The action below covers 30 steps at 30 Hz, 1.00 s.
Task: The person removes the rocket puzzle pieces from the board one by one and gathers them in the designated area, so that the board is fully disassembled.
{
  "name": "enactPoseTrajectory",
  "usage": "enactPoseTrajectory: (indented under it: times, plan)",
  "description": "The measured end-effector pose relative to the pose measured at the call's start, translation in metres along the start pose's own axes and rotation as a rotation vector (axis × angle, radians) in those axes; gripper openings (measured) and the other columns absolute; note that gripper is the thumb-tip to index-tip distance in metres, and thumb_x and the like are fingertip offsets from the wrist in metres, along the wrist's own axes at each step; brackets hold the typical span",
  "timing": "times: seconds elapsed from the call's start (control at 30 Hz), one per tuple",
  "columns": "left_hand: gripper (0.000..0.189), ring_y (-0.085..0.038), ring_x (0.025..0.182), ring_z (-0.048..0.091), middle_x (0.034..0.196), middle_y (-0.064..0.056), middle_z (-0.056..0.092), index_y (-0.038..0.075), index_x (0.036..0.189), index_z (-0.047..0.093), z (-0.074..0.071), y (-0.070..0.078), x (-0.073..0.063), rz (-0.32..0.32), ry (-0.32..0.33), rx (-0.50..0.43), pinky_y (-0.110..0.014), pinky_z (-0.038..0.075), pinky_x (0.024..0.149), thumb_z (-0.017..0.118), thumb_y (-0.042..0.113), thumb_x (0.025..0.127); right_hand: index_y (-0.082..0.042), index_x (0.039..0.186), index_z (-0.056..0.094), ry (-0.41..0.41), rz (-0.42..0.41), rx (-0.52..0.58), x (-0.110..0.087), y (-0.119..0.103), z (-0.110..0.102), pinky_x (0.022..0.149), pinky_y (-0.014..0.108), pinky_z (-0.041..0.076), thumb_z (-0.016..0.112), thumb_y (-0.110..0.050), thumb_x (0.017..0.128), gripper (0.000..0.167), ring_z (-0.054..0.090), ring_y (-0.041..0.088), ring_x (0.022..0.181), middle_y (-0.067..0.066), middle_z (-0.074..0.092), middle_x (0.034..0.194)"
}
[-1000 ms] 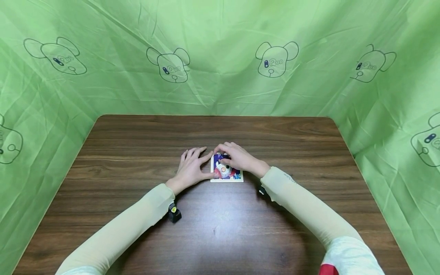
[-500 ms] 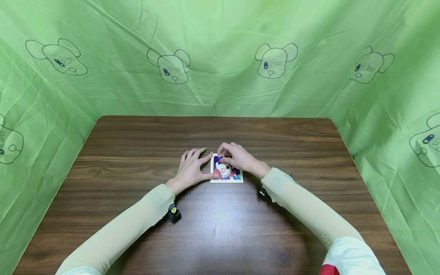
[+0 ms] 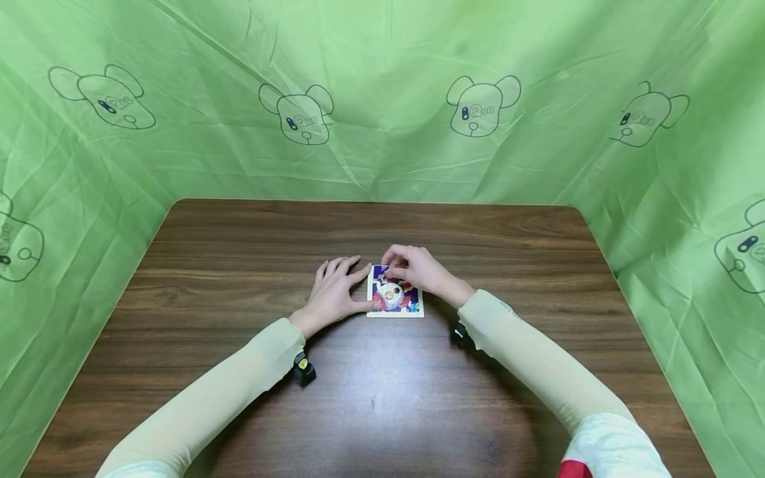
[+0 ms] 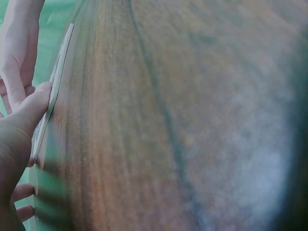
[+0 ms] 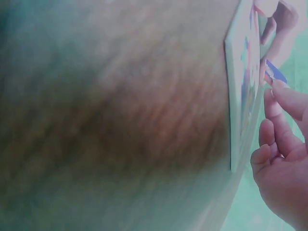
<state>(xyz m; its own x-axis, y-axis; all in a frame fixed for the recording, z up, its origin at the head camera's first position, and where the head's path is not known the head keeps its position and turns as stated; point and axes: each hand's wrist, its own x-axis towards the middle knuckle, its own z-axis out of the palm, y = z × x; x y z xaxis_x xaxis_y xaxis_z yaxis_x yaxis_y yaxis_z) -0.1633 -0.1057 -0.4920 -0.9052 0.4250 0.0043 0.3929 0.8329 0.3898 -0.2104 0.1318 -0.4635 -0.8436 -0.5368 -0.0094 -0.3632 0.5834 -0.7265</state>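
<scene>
A small square picture puzzle (image 3: 395, 315) with a white border lies flat on the table, showing a white bird-like figure on purple. My left hand (image 3: 332, 293) is spread at its left side. Its thumb presses on the lower left of the picture, and the index fingertip touches the upper left corner. Over the upper part of the puzzle, my right hand (image 3: 423, 271) has thumb and index finger brought together. The right wrist view shows a thin blue puzzle piece (image 5: 278, 73) pinched there, tilted up from the picture. The right hand covers the puzzle's upper right corner.
The brown wooden table (image 3: 376, 411) has rounded far corners. A green cloth (image 3: 382, 159) with printed bear heads hangs behind it and along both sides. Black wrist cameras (image 3: 304, 370) sit under the sleeves.
My right hand has shifted slightly right, its fingers drawing back from the puzzle's upper left corner and uncovering more of the picture. My left hand stays in place.
</scene>
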Motion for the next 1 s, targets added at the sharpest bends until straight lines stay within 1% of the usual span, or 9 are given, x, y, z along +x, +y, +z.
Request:
enactPoseTrajectory:
  times: [0.13,0.3,0.43,0.67,0.83,1.0]
  plan:
    - [0.095,-0.035,0.148,0.031,0.165,-0.011,0.036,0.021,0.156,0.049,0.0,0.0,0.001,0.001,-0.002,0.006,-0.065,0.014,0.12,0.073,0.075,0.081,-0.011,0.108,0.071,0.023,0.027,0.022,-0.002,0.0,-0.007,0.082,0.035,0.056,0.078,-0.012,0.094,0.016,0.069,0.016,0.085,0.001,0.075,0.092]
    - [0.095,-0.034,0.148,0.031,0.166,-0.011,0.036,0.022,0.157,0.048,-0.001,0.0,0.001,0.001,-0.003,0.013,-0.065,0.014,0.12,0.072,0.075,0.082,-0.011,0.105,0.072,0.051,0.029,0.036,-0.006,0.004,-0.018,0.085,0.037,0.054,0.079,-0.013,0.093,0.014,0.068,0.016,0.087,0.0,0.074,0.09]
    - [0.096,-0.035,0.148,0.03,0.166,-0.011,0.035,0.022,0.157,0.048,-0.001,0.0,0.0,0.005,-0.003,0.007,-0.065,0.014,0.12,0.072,0.075,0.081,-0.012,0.104,0.073,0.056,0.045,0.042,-0.011,0.009,-0.025,0.086,0.038,0.053,0.078,-0.013,0.094,0.011,0.068,0.016,0.086,-0.001,0.074,0.089]
    - [0.098,-0.035,0.149,0.03,0.166,-0.011,0.035,0.022,0.158,0.048,-0.002,0.0,-0.001,0.014,-0.001,0.001,-0.066,0.013,0.121,0.073,0.076,0.08,-0.013,0.103,0.074,0.079,0.083,0.034,-0.026,0.02,-0.037,0.081,0.037,0.053,0.077,-0.013,0.095,0.009,0.067,0.017,0.085,-0.002,0.074,0.089]
    - [0.098,-0.036,0.15,0.029,0.166,-0.011,0.035,0.022,0.158,0.047,-0.002,0.0,-0.002,0.016,0.0,0.008,-0.066,0.014,0.121,0.072,0.076,0.08,-0.013,0.102,0.075,0.098,0.105,0.046,-0.04,0.029,-0.048,0.082,0.037,0.051,0.078,-0.014,0.095,0.008,0.068,0.018,0.085,-0.002,0.075,0.089]
    - [0.096,-0.037,0.149,0.03,0.166,-0.012,0.036,0.021,0.157,0.048,-0.003,0.001,-0.003,0.021,0.009,0.015,-0.067,0.016,0.12,0.074,0.074,0.081,-0.013,0.101,0.075,0.12,0.133,0.052,-0.053,0.038,-0.06,0.081,0.038,0.049,0.079,-0.015,0.094,0.009,0.068,0.02,0.085,-0.001,0.076,0.088]
